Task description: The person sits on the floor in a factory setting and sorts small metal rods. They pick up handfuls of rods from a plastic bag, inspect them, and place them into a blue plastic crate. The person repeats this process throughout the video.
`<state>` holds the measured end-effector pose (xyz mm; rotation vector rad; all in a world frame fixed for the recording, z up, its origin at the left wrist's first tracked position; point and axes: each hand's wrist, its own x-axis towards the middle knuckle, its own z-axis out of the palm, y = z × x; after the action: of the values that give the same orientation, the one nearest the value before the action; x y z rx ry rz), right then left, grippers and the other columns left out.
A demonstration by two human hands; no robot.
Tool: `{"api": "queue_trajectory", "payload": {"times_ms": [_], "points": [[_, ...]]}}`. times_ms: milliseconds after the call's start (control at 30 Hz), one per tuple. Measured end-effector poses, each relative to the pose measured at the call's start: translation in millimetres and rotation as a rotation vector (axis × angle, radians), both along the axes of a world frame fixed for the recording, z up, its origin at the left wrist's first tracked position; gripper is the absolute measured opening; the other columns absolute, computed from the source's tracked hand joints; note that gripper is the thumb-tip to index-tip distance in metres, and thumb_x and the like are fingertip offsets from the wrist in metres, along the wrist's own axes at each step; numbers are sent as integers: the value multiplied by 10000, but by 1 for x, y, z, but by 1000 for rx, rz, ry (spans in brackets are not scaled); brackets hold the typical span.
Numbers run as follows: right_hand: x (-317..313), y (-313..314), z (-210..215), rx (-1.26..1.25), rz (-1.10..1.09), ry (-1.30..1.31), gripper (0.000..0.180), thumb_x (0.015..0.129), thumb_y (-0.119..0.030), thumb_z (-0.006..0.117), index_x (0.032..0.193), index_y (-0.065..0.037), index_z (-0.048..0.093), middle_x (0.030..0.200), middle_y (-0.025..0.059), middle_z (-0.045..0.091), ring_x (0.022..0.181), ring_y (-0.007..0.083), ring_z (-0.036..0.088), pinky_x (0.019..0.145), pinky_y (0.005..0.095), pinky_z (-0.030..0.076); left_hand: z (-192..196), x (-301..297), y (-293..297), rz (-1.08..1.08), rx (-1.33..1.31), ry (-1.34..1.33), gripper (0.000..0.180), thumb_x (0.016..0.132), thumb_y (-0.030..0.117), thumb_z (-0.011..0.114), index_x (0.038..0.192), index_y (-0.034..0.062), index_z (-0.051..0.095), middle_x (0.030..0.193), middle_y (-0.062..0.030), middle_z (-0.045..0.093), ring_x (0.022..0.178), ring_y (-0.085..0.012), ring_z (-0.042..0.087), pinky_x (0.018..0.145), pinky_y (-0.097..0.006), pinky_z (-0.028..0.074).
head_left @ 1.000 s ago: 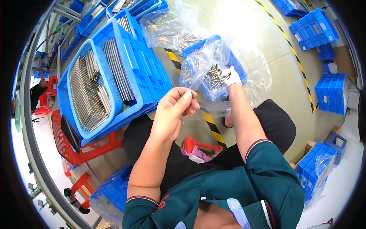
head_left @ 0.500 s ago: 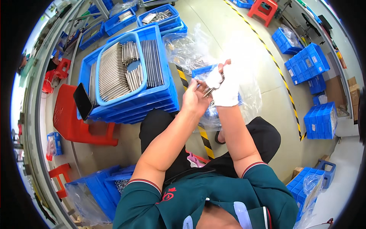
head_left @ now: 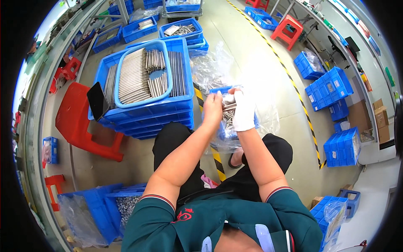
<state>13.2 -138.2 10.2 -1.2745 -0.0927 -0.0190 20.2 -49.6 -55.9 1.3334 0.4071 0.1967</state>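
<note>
My right hand (head_left: 244,110), in a white glove, grips a bundle of short metal rods (head_left: 229,106) held level. My bare left hand (head_left: 212,108) closes on the left end of the same bundle. Both hands hover over a small blue bin (head_left: 219,89) lined with a clear plastic bag (head_left: 268,119) and filled with loose rods. To the left stands a stack of blue crates (head_left: 147,113); its top crate holds rows of longer metal rods (head_left: 132,77) laid side by side.
A red plastic stool (head_left: 77,122) lies beside the crate stack. More blue crates (head_left: 331,88) sit at the right past a yellow-black floor stripe (head_left: 294,90). A blue bin with small metal parts (head_left: 126,206) in a bag is at lower left. Another red stool (head_left: 287,27) stands far back.
My view has swung so the crates sit further left and up. My hands have come together and now both close on the rod bundle over the bagged bin.
</note>
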Motion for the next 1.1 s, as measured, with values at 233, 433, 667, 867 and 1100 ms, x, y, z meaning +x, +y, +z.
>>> {"api": "queue_trajectory", "payload": {"times_ms": [233,433,667,867,1100], "points": [[-2,-41,-10,-184,804,563,305,946,-317,493,949,-28,589,677,70,612,500,130,542,464,240,421,49,-15,23,-131,627,-127,232,919,224,551,907,-6,528,675,-189,559,626,-302,559,591,-391,437],[8,-43,-31,155,1068,678,280,940,-309,518,972,-33,558,743,81,616,514,120,523,422,206,365,54,-16,25,-174,671,-185,238,917,228,551,896,-8,528,681,-188,562,622,-320,555,585,-396,429],[4,-31,-34,204,953,673,203,922,-243,566,988,-55,528,676,-13,475,465,39,350,402,179,263,51,-14,28,-95,656,-151,233,939,235,508,892,6,500,688,-190,575,628,-354,565,572,-423,421],[5,-44,-5,-255,703,336,280,938,-285,520,989,-15,572,643,-44,450,460,17,324,409,178,242,38,-9,37,-27,163,-225,236,982,230,441,852,39,486,607,-9,480,469,-62,400,437,-234,312],[12,-65,3,-450,489,110,254,903,-264,532,870,-26,617,631,-9,520,558,73,445,521,244,365,48,-21,33,-278,-381,-41,254,981,298,450,883,67,486,612,-19,475,413,-65,327,412,-224,273]]}}
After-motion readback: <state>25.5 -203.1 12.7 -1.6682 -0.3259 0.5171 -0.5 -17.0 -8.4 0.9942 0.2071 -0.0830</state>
